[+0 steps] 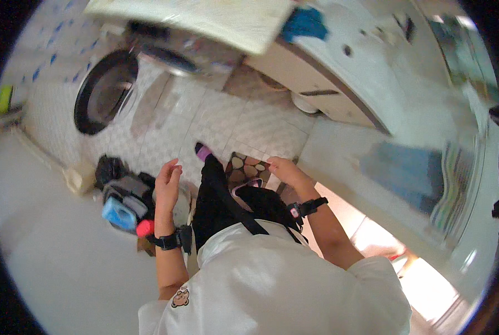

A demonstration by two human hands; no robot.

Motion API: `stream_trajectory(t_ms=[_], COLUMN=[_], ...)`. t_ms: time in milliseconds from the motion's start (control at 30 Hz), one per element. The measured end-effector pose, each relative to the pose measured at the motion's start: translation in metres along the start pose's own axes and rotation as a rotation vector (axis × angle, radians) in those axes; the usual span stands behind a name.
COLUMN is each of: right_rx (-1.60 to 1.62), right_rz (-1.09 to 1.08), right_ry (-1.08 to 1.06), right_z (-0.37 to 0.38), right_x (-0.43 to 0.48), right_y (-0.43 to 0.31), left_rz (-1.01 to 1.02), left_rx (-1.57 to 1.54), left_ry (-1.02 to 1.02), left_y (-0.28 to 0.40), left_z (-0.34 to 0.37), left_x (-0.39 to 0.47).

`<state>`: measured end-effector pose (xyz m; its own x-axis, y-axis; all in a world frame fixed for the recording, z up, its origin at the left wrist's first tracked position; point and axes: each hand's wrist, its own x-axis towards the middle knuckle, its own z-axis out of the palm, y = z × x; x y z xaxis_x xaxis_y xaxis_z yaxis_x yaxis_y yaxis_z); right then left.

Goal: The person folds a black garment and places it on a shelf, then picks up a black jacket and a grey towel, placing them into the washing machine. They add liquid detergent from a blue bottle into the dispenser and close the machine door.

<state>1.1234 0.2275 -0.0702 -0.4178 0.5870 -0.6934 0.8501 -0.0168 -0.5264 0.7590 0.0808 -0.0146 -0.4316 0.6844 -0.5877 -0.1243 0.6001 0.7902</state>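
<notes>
My left hand (168, 180) hangs beside my black-trousered leg with its fingers loosely bent and nothing seen in them. Nearest to it are a blue plastic bottle (119, 212) with a red cap and dark bags, to its left. My right hand (283, 169) is out over the other leg, fingers curled; whether it holds anything is too blurred to tell. Below it lies a pebble-patterned mat (249, 165). Both wrists wear black straps. A pinkish slipper (241, 197) shows by my right leg.
A black-rimmed basin (102, 92) stands on the tiled floor (207, 113). At the top are a pale board (207, 21), a blue cloth (306, 25) and a white countertop (350, 63) above a drawer cabinet (308, 79). Blue and striped towels (408, 176) hang at the right, beside a bright doorway.
</notes>
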Motion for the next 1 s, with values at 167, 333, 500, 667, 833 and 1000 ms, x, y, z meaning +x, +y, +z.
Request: stream_trajectory(t_ms=[167, 333, 500, 667, 833, 1000], right_rx=[0.016, 0.114, 0.449, 1.037, 1.292, 1.350], right_rz=[0.103, 0.317, 0.534, 0.816, 0.887, 1.062], right_ry=[0.160, 0.398, 0.581, 1.071, 1.194, 1.253], right_z=[-0.006, 0.043, 0.067, 0.131, 0.242, 0.297], right_x=[-0.111, -0.218, -0.346, -0.471, -0.524, -0.539], right_y=[0.137, 0.285, 0.382, 0.396, 0.399, 0.483], left_rz=[0.212, 0.256, 0.284, 0.227, 0.192, 0.093], left_rx=[0.257, 0.425, 0.741, 1.027, 1.177, 1.299], left_ry=[-0.276, -0.748, -1.195, -1.511, -1.703, -1.823], left_y=[0.043, 0.066, 0.066, 0.035, -0.004, -0.082], left_z=[0.130, 0.285, 0.456, 0.569, 0.607, 0.717], left_x=[-0.029, -0.086, -0.157, -0.245, -0.320, -0.371])
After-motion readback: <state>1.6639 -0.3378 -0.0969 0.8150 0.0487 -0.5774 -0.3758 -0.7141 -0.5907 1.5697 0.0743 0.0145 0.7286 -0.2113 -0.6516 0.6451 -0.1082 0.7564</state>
